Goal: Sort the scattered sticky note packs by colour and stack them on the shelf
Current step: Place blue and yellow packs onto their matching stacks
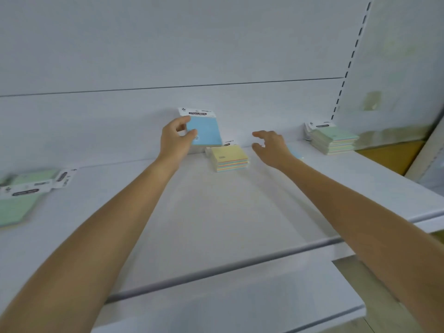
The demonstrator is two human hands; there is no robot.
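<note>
My left hand [173,138] grips a blue sticky note pack [204,131] by its left edge, tilted up against the back wall of the white shelf [216,212]. Just to its right a yellow-topped stack of packs [229,157] lies flat. My right hand [270,146] hovers beside that stack with fingers spread and holds nothing. A bit of blue shows under my right wrist [296,153]. A green-topped stack [332,140] stands at the back right. Loose green packs [21,195] lie blurred at the left edge.
The shelf's grey front rail [216,270] runs across below my forearms, with a lower shelf edge [240,318] beneath. A slotted upright [346,75] marks the shelf's right end, and a brown surface [394,152] lies beyond it.
</note>
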